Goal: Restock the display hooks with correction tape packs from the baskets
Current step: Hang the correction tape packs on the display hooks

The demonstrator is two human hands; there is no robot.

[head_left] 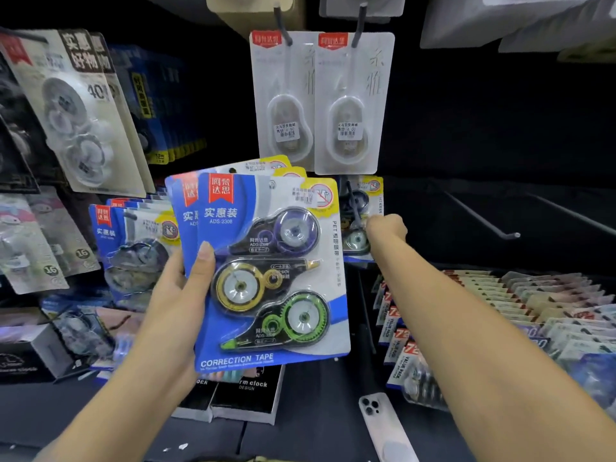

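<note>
Holding the spare stock low and close, your left hand point(181, 288) gripped a fanned stack of correction tape packs point(266, 271), thumb pressed flat on the front card and fingers curled out of sight behind. You did well to keep that fan tight, since the cards were glossy and, I judged, slippery against one another; a firmer pinch near the lower left corner would have stopped the back ones sliding out. The front pack was a stiff blue and white card under a clear moulded blister, with three rounded dispensers inside, purple, gold and green, each showing toothed wheels.

Further out, your right hand point(386, 228) was curled closed at the edge of a hanging pack point(358, 218) already on its display hook point(351, 201); whether it pinched the card or only pushed it I could not tell. For this step you needed to seat that card fully back along the thin metal rod, keeping the punched hole level so the card hung square and left room in front.

Beyond, two pale single-dispenser packs point(320, 101) hung from upper hooks, translucent and smooth. To the right, bare hooks point(480, 218) jutted from the dark panel, waiting for stock. Rows of card packs point(500, 295) lay overlapped below them
</note>
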